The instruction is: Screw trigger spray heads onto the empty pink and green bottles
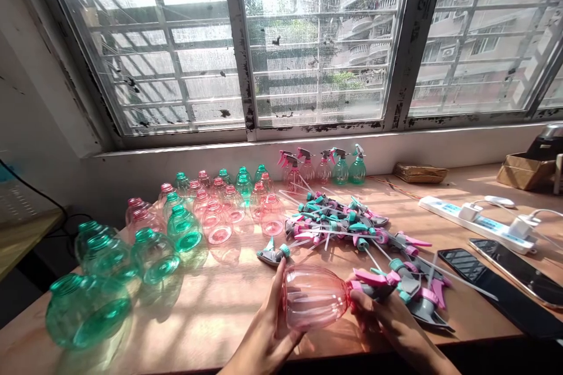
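Note:
A clear pink spray bottle (314, 296) lies sideways in the air above the table's front edge, its base to the left. My left hand (275, 319) is closed around the base end, thumb below and fingers on the far side. At the neck, my right hand (373, 307) grips the pink collar of a grey and pink spray head (372, 282), which sits at the bottle's mouth. Whether it is screwed tight I cannot tell. Just beyond the bottle lies a loose grey and teal spray head (273, 253). A pile of spray heads (338, 220) with white tubes spreads behind my right hand.
Open green bottles (88, 310) and pink bottles (215, 222) stand in rows at the left. Several bottles with heads fitted (341, 167) line the windowsill wall. Phones (484, 287) and a power strip (475, 222) lie at the right, near a brown packet (420, 173).

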